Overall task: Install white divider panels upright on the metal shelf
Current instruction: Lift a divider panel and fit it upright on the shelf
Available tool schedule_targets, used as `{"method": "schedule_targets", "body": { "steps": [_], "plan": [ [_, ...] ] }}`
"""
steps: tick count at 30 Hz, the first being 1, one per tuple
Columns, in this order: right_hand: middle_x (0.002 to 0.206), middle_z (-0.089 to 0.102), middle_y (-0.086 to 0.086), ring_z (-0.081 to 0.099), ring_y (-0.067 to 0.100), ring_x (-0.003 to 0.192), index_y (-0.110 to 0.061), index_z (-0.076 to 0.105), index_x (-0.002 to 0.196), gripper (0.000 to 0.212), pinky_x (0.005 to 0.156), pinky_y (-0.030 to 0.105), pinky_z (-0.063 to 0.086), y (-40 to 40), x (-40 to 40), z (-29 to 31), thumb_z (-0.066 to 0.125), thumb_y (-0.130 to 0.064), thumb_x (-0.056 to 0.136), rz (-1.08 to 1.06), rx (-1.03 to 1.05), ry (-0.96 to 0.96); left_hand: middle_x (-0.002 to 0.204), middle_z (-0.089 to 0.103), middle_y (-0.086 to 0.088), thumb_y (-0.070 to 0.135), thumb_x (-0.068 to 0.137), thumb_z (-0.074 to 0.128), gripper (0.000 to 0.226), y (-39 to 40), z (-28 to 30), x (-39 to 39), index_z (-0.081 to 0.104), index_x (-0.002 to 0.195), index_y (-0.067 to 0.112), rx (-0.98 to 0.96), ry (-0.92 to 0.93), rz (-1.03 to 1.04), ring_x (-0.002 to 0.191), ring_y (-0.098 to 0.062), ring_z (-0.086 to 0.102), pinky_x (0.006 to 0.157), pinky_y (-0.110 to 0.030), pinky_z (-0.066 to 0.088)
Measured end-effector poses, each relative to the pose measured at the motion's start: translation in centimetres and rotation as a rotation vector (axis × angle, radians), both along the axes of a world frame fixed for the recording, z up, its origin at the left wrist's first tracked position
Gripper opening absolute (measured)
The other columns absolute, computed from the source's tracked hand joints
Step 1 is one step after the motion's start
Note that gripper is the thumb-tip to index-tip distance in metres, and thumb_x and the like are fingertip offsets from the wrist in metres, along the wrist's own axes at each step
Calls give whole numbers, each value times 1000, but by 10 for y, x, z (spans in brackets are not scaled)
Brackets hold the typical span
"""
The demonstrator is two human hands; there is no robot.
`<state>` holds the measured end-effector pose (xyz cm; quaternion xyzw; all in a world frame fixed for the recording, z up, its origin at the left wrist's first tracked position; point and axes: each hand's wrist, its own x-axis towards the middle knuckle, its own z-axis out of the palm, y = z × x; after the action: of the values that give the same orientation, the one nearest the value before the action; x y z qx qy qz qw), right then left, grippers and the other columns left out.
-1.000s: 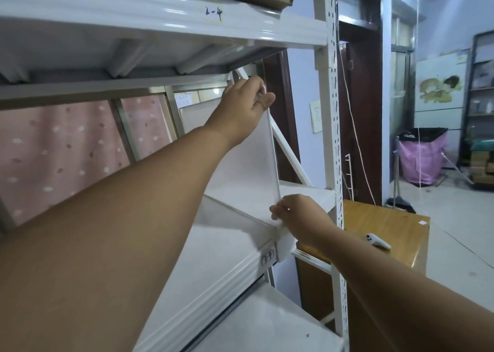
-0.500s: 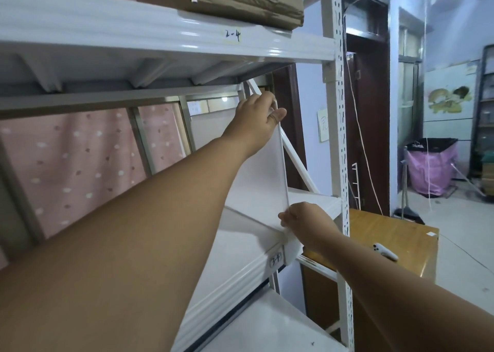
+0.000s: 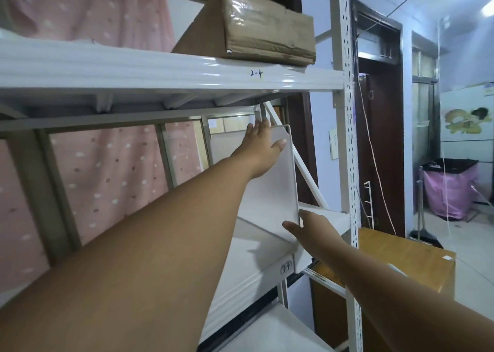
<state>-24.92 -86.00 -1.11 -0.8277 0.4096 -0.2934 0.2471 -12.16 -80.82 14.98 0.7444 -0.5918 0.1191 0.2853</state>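
A: Panel (image 3: 278, 188) stands upright on the metal shelf (image 3: 251, 247), near its right end. Step: seating it.
B: Grips?
A: Left hand (image 3: 263, 144) flat and released against its top; right hand (image 3: 311, 230) loose at its near bottom corner.
B: Next?
A: Probably check it locks. It's plain white, thin, round-cornered.

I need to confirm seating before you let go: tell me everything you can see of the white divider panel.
The white divider panel is a thin, flat, smooth sheet with rounded corners, standing nearly upright on the shelf marked 3-4. The left hand lies open against its upper face; the right hand touches its lower front corner. Its foot fixing is hidden.
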Motion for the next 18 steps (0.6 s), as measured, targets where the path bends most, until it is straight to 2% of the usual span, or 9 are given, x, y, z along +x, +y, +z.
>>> {"method": "schedule_targets", "body": {
  "steps": [3,5,8,12,15,18],
  "plan": [
    [105,66,11,66,27,94,-6,57,115,37,78,37,56,21,-2,14,49,-39,100,-86,-58,57,167,-11,-4,41,107,30,70,24,-6,11,-6,160,12,98,-17,104,153,-21,-13,123,-42,2],
    [114,64,14,63,27,104,-1,56,119,36,88,35,54,41,-2,25,46,-32,102,-139,-203,170,168,-9,-7,39,107,30,69,47,-12,22,-5,160,9,179,-36,177,154,-23,-10,123,-42,4],
    [120,60,16,56,29,115,2,54,122,36,85,34,51,67,4,33,52,-23,96,-138,-320,150,167,3,-12,36,105,32,68,86,-28,33,4,160,6,227,-54,260,154,-27,3,122,-43,14],
    [93,49,5,55,25,94,-10,54,98,14,70,30,41,106,25,40,51,-22,93,36,-336,150,164,18,-16,32,105,35,63,160,-56,52,16,157,4,262,-13,367,148,-33,23,118,-44,28],
    [90,52,3,52,20,81,-11,59,103,20,68,28,42,132,52,36,53,-27,92,172,-381,200,155,34,-17,35,103,37,59,235,-80,78,28,152,5,275,11,509,136,-34,40,109,-45,39],
    [103,64,6,58,22,83,-11,60,114,30,69,28,46,165,82,30,53,-32,94,298,-392,269,150,42,-15,36,103,36,55,319,-101,100,35,149,6,300,55,644,128,-34,48,104,-41,43]
  ]
}}
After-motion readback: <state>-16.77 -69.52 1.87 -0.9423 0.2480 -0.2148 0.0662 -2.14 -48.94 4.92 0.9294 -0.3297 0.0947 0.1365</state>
